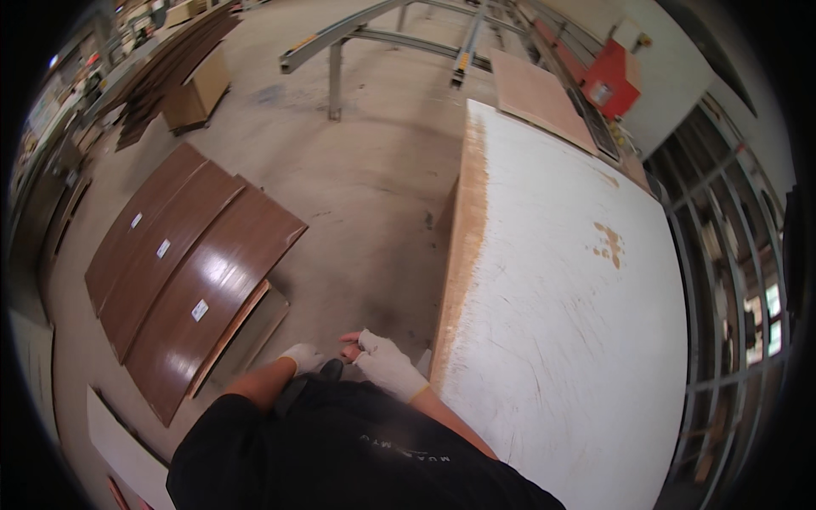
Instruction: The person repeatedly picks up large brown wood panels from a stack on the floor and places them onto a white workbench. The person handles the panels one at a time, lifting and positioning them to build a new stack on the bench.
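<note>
Close to the body, both white-gloved hands meet over a small dark object (330, 369): the left hand (303, 357) curled, the right hand (387, 364) loosely open-fingered; steady support suits it. Beside them lies the chalky white tabletop (561, 306), farther left the glossy brown curved veneer panels (183, 272) on concrete floor (374, 187).

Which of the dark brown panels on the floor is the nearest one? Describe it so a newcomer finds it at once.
Start at the big white-topped sheet stack on the right and look left across the bare concrete floor to three glossy dark brown wood panels fanned side by side. The nearest brown panel is the rightmost. It alone lies over a pale plywood board and shows the brightest glare.
</note>
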Demonstrator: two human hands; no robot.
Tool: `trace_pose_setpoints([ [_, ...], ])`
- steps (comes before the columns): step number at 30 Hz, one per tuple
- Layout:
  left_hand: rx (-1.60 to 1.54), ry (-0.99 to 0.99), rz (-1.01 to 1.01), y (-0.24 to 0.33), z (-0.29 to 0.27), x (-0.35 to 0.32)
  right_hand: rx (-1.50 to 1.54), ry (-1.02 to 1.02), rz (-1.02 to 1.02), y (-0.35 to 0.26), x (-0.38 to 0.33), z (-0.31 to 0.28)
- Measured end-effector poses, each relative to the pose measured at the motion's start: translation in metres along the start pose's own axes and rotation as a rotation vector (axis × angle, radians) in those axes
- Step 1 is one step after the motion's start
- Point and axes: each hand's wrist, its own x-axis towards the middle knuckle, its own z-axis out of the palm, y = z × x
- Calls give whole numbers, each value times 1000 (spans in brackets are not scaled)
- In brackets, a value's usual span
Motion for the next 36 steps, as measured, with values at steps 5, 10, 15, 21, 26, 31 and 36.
trace_pose_setpoints([
  [5,-49,25,-91,7,-6,3,74,-16,8,8,4,2],
  [10,-106,79,-87,25,-21,9,234,7,25,11,3,4],
  [15,-126,20,-32,35,-21,14,132,-14,-5,4,-4,1],
  [21,-28,40,43,29,-13,25,6,-79,-2,-9,-9,-7],
  [26,-134,2,-98,36,-21,27,53,-117,28,-16,-11,-6],
  [31,-93,22,-54,46,-30,23,143,-131,47,-19,-12,-8],
  [36,-124,-14,-72,45,-33,24,93,-139,38,-16,-10,-9],
])
